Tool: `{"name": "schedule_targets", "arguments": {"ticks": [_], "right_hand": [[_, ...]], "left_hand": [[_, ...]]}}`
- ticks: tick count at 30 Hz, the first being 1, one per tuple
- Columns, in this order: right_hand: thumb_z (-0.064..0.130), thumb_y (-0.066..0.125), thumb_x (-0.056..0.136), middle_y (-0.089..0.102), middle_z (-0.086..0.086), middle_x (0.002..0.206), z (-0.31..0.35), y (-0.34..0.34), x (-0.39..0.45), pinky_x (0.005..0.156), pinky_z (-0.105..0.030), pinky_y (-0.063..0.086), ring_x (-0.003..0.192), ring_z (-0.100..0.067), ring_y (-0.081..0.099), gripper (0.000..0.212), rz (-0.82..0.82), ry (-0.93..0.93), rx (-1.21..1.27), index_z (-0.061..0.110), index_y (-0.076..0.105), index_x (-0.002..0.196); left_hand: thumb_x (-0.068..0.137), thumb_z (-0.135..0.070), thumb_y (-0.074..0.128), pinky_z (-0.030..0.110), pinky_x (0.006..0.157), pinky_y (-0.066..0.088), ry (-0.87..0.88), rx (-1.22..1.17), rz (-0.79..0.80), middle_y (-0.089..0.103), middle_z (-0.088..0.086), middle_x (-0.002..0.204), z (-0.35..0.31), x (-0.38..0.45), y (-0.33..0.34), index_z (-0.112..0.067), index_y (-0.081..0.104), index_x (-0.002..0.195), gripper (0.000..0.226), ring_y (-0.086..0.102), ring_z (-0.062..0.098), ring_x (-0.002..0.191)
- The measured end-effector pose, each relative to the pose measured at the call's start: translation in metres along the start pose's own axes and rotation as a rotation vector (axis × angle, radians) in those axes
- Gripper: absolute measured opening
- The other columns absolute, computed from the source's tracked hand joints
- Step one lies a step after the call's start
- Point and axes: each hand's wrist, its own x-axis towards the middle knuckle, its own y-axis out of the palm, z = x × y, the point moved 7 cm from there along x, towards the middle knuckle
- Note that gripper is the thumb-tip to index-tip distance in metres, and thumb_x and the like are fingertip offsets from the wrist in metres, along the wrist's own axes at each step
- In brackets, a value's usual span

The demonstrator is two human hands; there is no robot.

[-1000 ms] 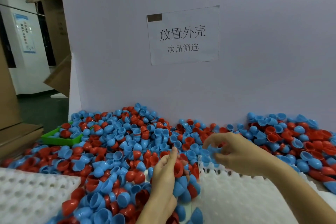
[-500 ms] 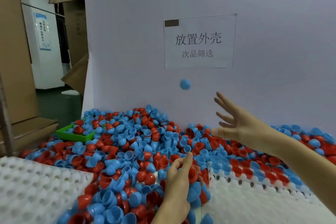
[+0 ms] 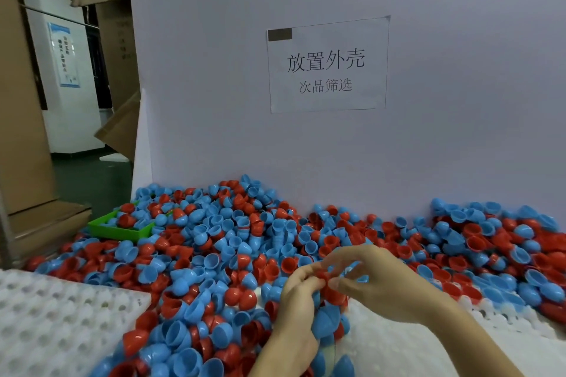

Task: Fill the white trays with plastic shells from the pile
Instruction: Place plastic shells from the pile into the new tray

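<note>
At lower centre the left hand (image 3: 298,294) holds a stack of nested shells (image 3: 329,312) so the right hand (image 3: 376,281) pinches one off beside the pile (image 3: 232,239), above the right white tray (image 3: 413,346)

Single head view, worn by the person, facing forward and slightly down. Close over both hands, left hand (image 3: 298,297) and right hand (image 3: 379,281), low centre. Pile of shells (image 3: 232,239) fills the middle, white trays (image 3: 61,315) at the bottom edges. White wall with paper sign (image 3: 326,64) straight ahead, near. Wide-angle bends the edges.
</note>
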Motion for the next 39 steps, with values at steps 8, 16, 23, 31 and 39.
{"name": "schedule_targets", "arguments": {"ticks": [8, 16, 23, 31, 39], "right_hand": [[0.007, 0.062, 0.094, 0.063, 0.016, 0.094, -0.013, -0.007, 0.005, 0.063, -0.013, 0.054, 0.081, -0.003, 0.065, 0.031, -0.172, 0.052, -0.048, 0.036, 0.068, 0.105], [0.009, 0.062, 0.095, 0.057, 0.023, 0.09, -0.024, -0.016, 0.003, 0.054, -0.008, 0.047, 0.074, 0.001, 0.06, 0.026, -0.291, 0.097, -0.085, 0.035, 0.065, 0.097], [0.047, 0.061, 0.094, 0.072, -0.016, 0.082, -0.031, -0.009, 0.008, 0.064, -0.036, 0.057, 0.067, -0.031, 0.064, 0.044, -0.189, 0.163, 0.014, 0.006, 0.075, 0.085], [0.024, 0.067, 0.094, 0.071, 0.008, 0.08, -0.042, -0.012, 0.006, 0.049, -0.008, 0.045, 0.06, 0.001, 0.065, 0.013, -0.205, 0.234, 0.123, 0.017, 0.077, 0.098], [0.018, 0.063, 0.096, 0.07, 0.008, 0.085, -0.07, -0.041, -0.005, 0.049, -0.012, 0.047, 0.065, -0.006, 0.063, 0.013, -0.382, 0.313, -0.013, 0.014, 0.075, 0.102]], "left_hand": [[0.095, 0.001, 0.056, 0.041, 0.075, 0.057, 0.096, 0.039, 0.012, 0.075, 0.022, 0.098, -0.003, 0.003, -0.004, -0.007, 0.071, 0.108, 0.022, 0.073, 0.034, 0.09], [0.084, -0.003, 0.072, 0.047, 0.096, 0.055, 0.194, 0.084, 0.009, 0.078, 0.01, 0.101, -0.01, -0.001, -0.003, -0.008, 0.073, 0.105, 0.022, 0.075, 0.025, 0.097], [0.072, -0.002, 0.08, 0.037, 0.083, 0.061, 0.291, 0.157, -0.002, 0.078, -0.001, 0.093, -0.016, -0.002, -0.002, -0.012, 0.075, 0.096, 0.026, 0.074, 0.019, 0.094], [0.069, -0.016, 0.083, 0.033, 0.088, 0.057, 0.251, 0.201, 0.099, 0.077, 0.002, 0.106, -0.011, -0.002, 0.005, -0.02, 0.079, 0.1, 0.031, 0.072, 0.018, 0.103], [0.082, 0.004, 0.042, 0.03, 0.063, 0.057, 0.057, -0.224, -0.048, 0.069, 0.014, 0.087, -0.008, 0.0, -0.009, 0.002, 0.07, 0.103, 0.035, 0.064, 0.023, 0.077]]}}
